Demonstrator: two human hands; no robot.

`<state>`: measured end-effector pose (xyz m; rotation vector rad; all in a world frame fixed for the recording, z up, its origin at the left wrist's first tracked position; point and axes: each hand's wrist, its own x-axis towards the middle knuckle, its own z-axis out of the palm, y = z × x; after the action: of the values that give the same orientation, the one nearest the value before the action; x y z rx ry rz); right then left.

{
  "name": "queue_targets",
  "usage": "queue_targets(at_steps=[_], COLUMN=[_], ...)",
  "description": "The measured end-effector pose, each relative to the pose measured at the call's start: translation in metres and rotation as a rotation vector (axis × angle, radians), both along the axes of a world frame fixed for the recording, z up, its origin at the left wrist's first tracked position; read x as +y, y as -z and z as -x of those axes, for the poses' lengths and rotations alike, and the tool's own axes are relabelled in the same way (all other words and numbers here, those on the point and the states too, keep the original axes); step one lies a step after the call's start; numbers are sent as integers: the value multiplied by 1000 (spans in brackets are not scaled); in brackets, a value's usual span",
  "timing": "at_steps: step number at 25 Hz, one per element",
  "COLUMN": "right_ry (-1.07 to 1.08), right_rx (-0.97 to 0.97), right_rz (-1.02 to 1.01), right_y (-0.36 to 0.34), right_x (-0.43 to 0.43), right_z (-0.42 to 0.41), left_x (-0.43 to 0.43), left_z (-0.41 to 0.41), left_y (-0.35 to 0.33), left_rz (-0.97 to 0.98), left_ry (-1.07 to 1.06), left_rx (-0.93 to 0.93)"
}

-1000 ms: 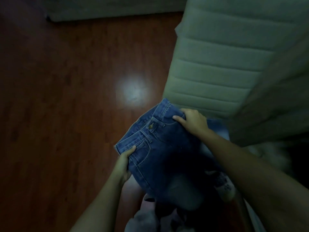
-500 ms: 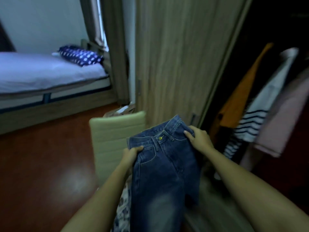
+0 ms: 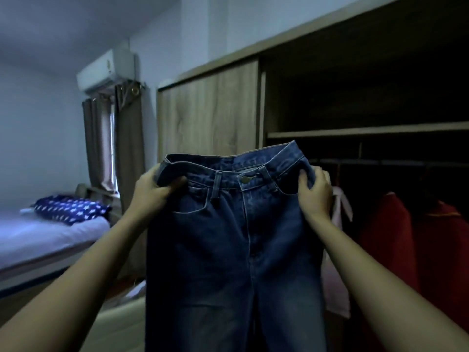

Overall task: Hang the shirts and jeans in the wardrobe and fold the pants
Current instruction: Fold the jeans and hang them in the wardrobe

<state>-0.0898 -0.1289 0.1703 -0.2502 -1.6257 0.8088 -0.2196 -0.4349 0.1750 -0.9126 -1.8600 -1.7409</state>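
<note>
Jeans (image 3: 236, 240): head view, held up by the waistband before the open wardrobe (image 3: 368, 133). Left hand (image 3: 152, 191) and right hand (image 3: 316, 191) each gripped a waistband corner. No hanger was seen. Risk judged: legs hung unseen below and could drag or snag; either grip slipping would drop them.

Your single head camera looks forward at chest height, close behind the raised jeans (image 3: 228, 237), facing the open wardrobe (image 3: 355, 102), bed (image 3: 45, 237) at left.
</note>
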Motion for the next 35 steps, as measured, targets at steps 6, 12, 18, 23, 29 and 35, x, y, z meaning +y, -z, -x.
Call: queue_targets(at_steps=[6, 12, 18, 23, 29, 35], right_ry=[-253, -210, -501, -485, -970, -1066], right_rx=[-142, -243, -314, -401, -279, -351], right_rz=[-146, -151, 69, 595, 532, 289], right_y=[-45, -51, -39, -18, -56, -51], right_x=[4, 1, 15, -3, -87, -105], right_z=[-32, -40, -54, -13, -18, -24], left_x=[7, 10, -10, 26, 57, 40], left_z=[-9, -10, -9, -33, -82, -94], left_y=[-37, -40, -45, -45, -64, -62], left_rz=[115, 71, 30, -174, -166, 54], left_ry=[-230, -230, 226, 111, 315, 476], left_rx=[204, 188, -68, -543, -282, -32])
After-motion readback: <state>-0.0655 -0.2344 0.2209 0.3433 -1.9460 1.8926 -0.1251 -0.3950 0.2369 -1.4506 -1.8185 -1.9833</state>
